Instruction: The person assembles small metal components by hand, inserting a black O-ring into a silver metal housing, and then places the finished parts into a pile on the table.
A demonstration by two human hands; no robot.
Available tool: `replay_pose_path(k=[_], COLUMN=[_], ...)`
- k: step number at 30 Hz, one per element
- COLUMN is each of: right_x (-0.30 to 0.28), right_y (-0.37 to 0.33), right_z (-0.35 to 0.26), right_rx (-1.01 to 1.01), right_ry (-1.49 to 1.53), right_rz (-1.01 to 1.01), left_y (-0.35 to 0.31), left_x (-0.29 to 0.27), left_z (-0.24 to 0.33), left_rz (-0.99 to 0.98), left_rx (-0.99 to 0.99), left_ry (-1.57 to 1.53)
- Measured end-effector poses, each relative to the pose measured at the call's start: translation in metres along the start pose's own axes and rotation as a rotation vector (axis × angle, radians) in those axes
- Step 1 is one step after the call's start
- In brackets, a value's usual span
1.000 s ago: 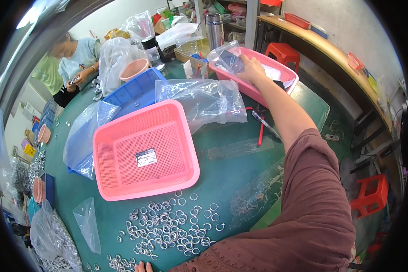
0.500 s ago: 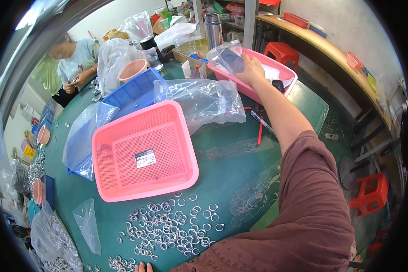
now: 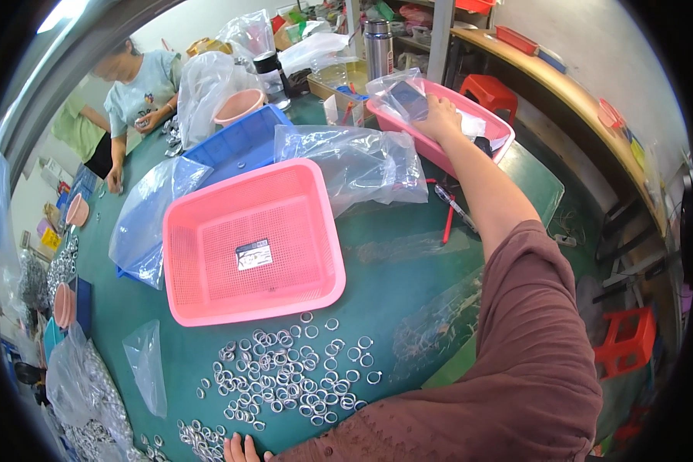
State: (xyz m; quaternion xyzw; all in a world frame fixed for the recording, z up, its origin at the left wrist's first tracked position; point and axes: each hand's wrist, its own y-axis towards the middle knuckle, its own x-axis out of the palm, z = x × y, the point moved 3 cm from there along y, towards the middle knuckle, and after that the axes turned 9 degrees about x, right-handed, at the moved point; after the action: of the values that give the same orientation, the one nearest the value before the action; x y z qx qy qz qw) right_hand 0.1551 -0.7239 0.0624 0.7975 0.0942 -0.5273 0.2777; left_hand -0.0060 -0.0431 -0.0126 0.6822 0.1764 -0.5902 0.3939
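My right hand (image 3: 441, 120) reaches into a long pink basket (image 3: 507, 150) at the back right. Its fingers are closed at the edge of a dark phone (image 3: 409, 100), which lies tilted against a clear plastic bag; part of the grip is hidden. At the bottom edge, my left hand (image 3: 241, 450) shows only its fingers, stretched out on the table next to a small cluster of metal rings (image 3: 202, 440). Many more loose silver rings (image 3: 285, 373), some with small ears, spread out beyond it. Behind them sits a large pink mesh basket (image 3: 254, 304) with a label inside.
Clear plastic bags (image 3: 354, 158) lie behind the mesh basket, beside a blue bin (image 3: 258, 146). A pen (image 3: 454, 206) and a red stick (image 3: 448, 225) are near my right forearm. A steel flask (image 3: 378, 50) stands at the back. Two people work at the far left.
The whole view has shifted slightly, moving the table items a little. My right hand stays at the phone in the basket. More of my left fingers shows at the bottom edge.
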Motion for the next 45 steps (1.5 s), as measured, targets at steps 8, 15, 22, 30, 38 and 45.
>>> replay_pose_path(k=[8,15,22,30,38,45], right_x=[-0.002,-0.007,-0.008,-0.005,-0.003,-0.1], right_y=[0.0,-0.005,-0.007,-0.007,0.002,-0.131], right_z=[-0.004,-0.004,-0.003,-0.006,-0.007,-0.07], right_rx=[0.04,0.068,0.075,0.03,-0.419,-0.749], right_ry=[-0.008,-0.005,-0.034,-0.01,0.126,0.459], right_rz=[-0.049,-0.038,-0.035,-0.007,0.545,0.562], left_y=[0.005,0.008,0.01,0.006,0.001,0.003], left_x=[-0.006,-0.009,-0.008,-0.007,-0.003,-0.004], left_z=[0.004,0.008,0.01,0.01,0.004,0.0], left_rz=[0.046,0.061,0.078,0.058,0.099,0.187], left_rx=[0.011,-0.054,-0.041,-0.035,-0.054,-0.026], left_ry=[-0.012,-0.038,-0.014,-0.001,-0.036,-0.128])
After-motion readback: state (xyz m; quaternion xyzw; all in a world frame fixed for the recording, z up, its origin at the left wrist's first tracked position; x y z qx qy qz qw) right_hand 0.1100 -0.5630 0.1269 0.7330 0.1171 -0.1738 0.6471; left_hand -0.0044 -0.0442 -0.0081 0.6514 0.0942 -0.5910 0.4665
